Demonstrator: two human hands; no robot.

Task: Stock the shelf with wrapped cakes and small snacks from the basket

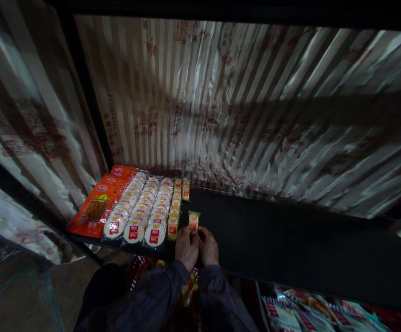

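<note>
Both my hands meet over the front part of a black shelf [262, 235]. Between them is a small yellow snack packet [193, 220] with an orange-red label, standing up from the fingers. My left hand [187, 249] has its fingers closed at the packet's lower left. My right hand [208, 246] has its fingers curled in at the lower right; its fingertips are partly hidden. Just left lies a column of similar yellow packets [173, 226], with one more packet [185, 190] beside its far end.
Left of these are three rows of round white crackers in clear wrappers [155, 235] and orange snack bags [93, 207]. Below the shelf, a red basket [136, 272] holds yellow packets; more bags [290, 313] lie lower right. A striped curtain [203, 101] hangs behind.
</note>
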